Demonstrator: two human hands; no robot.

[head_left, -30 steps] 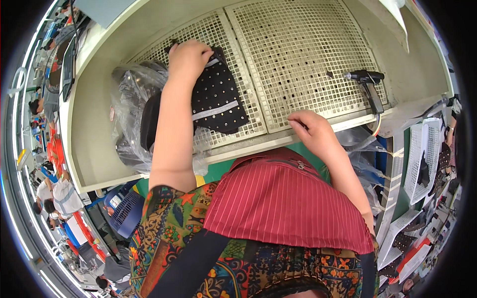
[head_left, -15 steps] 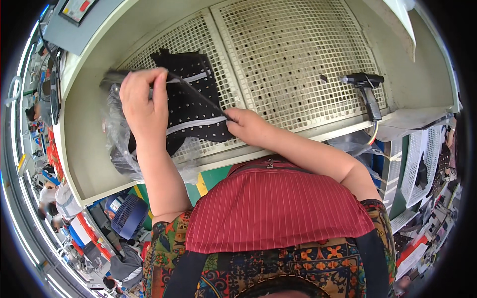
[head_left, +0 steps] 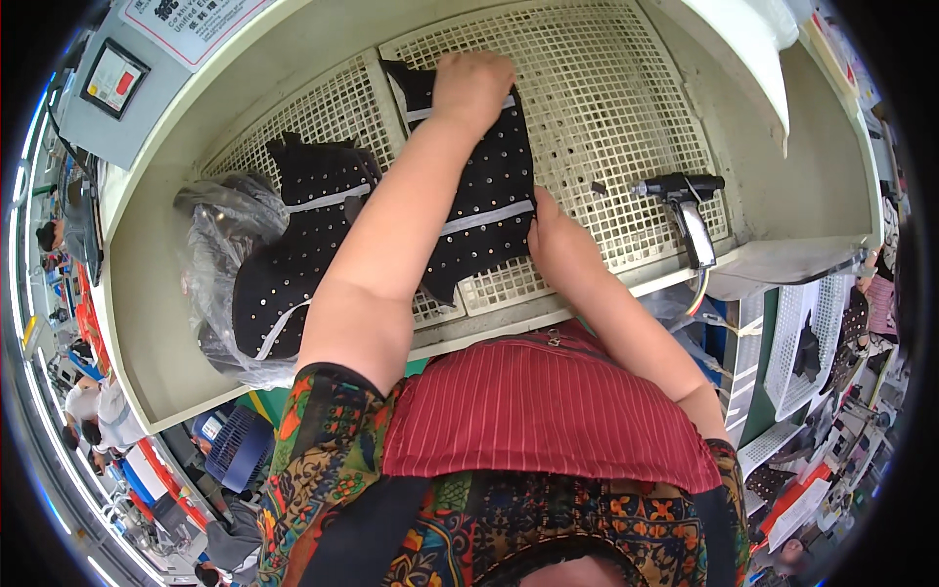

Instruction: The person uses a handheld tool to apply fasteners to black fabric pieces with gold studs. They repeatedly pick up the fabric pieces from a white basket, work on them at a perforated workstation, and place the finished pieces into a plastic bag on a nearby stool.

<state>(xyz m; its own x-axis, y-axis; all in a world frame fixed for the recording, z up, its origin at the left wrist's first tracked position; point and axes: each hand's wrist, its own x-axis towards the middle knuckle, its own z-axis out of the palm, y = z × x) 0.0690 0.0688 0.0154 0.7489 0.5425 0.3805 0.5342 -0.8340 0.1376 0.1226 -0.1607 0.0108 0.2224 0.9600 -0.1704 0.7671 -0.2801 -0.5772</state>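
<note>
A flat black studded fabric piece (head_left: pixel 489 176) with grey strips lies on the plastic grid in front of me. My left hand (head_left: pixel 474 90) is closed on its far edge, fingers curled downward and partly hidden. At the near right edge, my right hand (head_left: pixel 562 240) pinches the fabric beside the end of a grey strip. My left forearm crosses over the piece and covers its left part. More black studded fabric (head_left: pixel 293 249) of the same look rests to the left, partly inside a clear plastic bag (head_left: pixel 210 284).
Pale plastic grids (head_left: pixel 597 98) floor a walled tray. At the right a black air gun (head_left: pixel 693 210) with a hose rests near the front ledge, a small dark scrap (head_left: pixel 599 187) beside it. A white panel (head_left: pixel 758 59) overhangs the far right. A blue fan (head_left: pixel 238 445) stands below left.
Both hands have moved right, carrying one fabric piece off the bagged pile onto the middle of the grid. My left hand has also reached farther away. The view has shifted slightly.
</note>
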